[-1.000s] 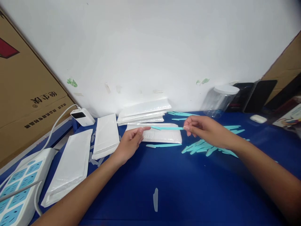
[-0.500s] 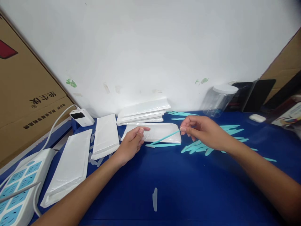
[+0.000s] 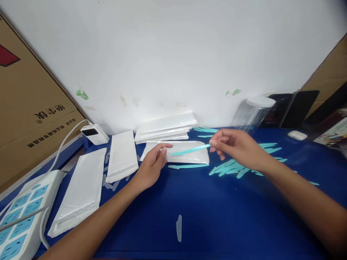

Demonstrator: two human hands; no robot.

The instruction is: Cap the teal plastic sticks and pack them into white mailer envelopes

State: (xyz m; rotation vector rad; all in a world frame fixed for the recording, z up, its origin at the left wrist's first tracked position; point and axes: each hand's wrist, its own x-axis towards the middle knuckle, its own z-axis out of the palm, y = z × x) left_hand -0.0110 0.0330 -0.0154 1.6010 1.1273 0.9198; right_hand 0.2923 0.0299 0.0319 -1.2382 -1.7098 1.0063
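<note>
Pinching a teal stick (image 3: 189, 149) between its fingertips, your right hand (image 3: 238, 148) sits right of centre, the stick's tip over the white pouch (image 3: 189, 157); your left hand (image 3: 150, 164) nips that pouch's left end. Above it lies a pouch stack (image 3: 165, 128).

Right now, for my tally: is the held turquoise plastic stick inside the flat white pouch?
Out: right hand pinches the turquoise plastic stick, fully visible, over the flat white pouch.

Power strip (image 3: 24, 213) at left edge, power bank (image 3: 94, 134) behind it, cardboard box (image 3: 32, 108) leaning alongside; clear jar (image 3: 252, 113), dark phones (image 3: 298, 108), white earbud case (image 3: 297, 135) far right.
</note>
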